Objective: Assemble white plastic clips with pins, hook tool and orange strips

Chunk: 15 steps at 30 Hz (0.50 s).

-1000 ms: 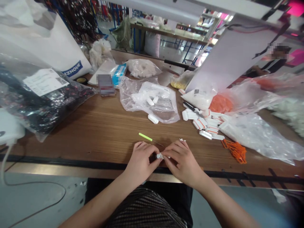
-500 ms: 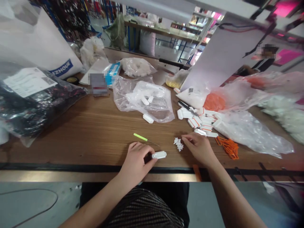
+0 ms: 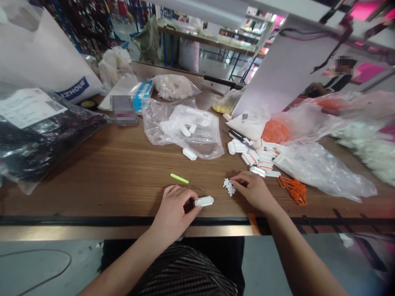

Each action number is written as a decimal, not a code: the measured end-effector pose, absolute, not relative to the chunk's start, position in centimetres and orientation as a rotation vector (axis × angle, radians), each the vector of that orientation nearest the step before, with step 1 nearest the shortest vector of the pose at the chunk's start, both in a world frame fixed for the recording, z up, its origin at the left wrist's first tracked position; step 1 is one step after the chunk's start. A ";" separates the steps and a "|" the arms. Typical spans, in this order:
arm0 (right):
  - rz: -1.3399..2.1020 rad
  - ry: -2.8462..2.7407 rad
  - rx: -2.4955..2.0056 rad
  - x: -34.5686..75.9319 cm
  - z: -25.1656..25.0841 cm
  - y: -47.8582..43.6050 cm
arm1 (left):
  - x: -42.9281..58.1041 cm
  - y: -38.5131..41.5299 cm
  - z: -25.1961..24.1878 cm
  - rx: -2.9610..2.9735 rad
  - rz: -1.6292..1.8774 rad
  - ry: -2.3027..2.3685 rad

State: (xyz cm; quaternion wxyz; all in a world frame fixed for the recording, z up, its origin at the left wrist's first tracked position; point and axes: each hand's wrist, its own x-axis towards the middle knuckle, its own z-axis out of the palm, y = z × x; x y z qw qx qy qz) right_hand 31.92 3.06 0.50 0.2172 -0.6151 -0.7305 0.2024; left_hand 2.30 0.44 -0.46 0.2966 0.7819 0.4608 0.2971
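Note:
My left hand pinches a white multi-hole connector housing between thumb and forefinger, its rows of holes facing up, just above the table's front edge. To its right lies a small heap of tiny white plastic pieces. My right hand reaches the heap's right side with thumb and forefinger brought together; whether a piece is between the fingertips is too small to see. A thin pick with a lime-green handle rests on the wood behind my left hand.
White housings with orange strips are heaped behind my right hand, black tweezers across them. Orange strips lie to the right. A clear bag holds white housings. A dark-filled bag stands left. A person is at far right.
My right fingertips have moved slightly left, right up to the heap of tiny white pieces. My left hand still holds the connector housing. The whole view has shifted a little.

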 end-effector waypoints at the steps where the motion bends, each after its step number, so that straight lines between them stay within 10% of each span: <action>1: 0.512 -2.057 -1.704 32.0 0.5 3.1 | 2.3 0.4 -0.4 2.082 0.790 1.225; 7: 0.000 -2.192 -1.776 32.9 0.3 2.8 | 2.4 0.5 -0.4 2.081 0.799 1.225; 15: 0.333 -1.956 -1.740 33.4 0.4 2.5 | 2.4 0.4 -0.4 2.080 0.799 1.235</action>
